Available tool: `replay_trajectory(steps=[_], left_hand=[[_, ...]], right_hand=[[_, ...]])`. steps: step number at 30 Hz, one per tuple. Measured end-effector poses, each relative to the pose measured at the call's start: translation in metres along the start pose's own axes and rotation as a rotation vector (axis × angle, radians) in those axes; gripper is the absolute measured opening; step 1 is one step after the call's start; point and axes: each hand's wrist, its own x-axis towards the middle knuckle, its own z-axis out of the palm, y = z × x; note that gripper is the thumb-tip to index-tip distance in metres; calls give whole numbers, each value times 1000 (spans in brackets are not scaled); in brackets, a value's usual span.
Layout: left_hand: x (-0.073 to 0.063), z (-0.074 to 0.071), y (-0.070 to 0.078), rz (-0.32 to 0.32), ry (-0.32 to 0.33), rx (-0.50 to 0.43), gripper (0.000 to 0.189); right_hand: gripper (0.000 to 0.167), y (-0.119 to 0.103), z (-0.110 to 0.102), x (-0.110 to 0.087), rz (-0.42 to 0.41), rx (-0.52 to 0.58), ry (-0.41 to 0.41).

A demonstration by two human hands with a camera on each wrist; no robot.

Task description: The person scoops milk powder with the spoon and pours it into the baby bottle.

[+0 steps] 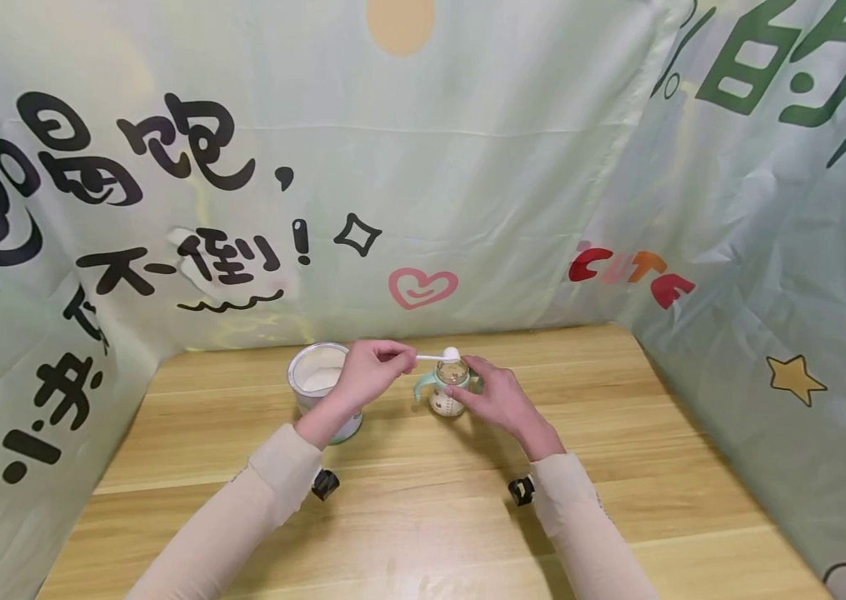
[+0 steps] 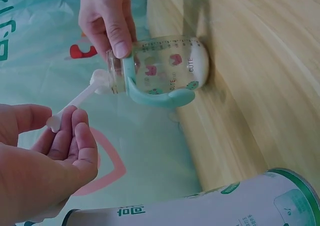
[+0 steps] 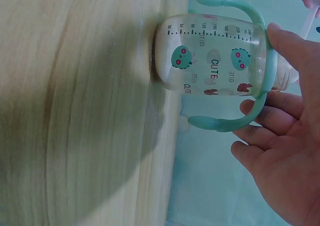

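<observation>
My left hand (image 1: 372,372) pinches the thin handle of a white scoop (image 2: 79,96) between thumb and fingers. A heap of white powder (image 2: 100,79) sits in the scoop's bowl, right at the mouth of a clear baby bottle (image 3: 200,60). The bottle stands upright on the table, with mint-green handles (image 3: 231,122), printed measure marks and white contents at its base. Around the bottle's neck ring my right hand (image 1: 501,398) holds it with thumb and fingers. Left of the bottle, partly behind my left forearm, stands an open can (image 1: 302,402) of pale powder.
The wooden table (image 1: 423,517) carries the can and the bottle. A printed pale green cloth (image 1: 513,208) hangs behind it and along both sides. A small black device (image 1: 325,484) is strapped at the left wrist, another (image 1: 522,491) at the right.
</observation>
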Motion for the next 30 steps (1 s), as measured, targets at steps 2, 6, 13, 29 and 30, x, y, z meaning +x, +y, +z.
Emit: replay_trajectory(steps=[2,6,13,29,30], left_hand=[[-1,-1,0,23,-1,45,17],[-4,-1,0,49,-4,73,15],[-6,0,-4,67,-4,92,13],[-11,2,-11,95,21,62,13],[-11,2,-11,95,22,61,13]], right_hand=[[75,0,0,0,1,3,-3],[76,-1,0,0,-4,7,-2],[77,1,1,0,-1,8,2],[76,3,2,0,-7,12,16],[76,3,2,0,-4,13,15]])
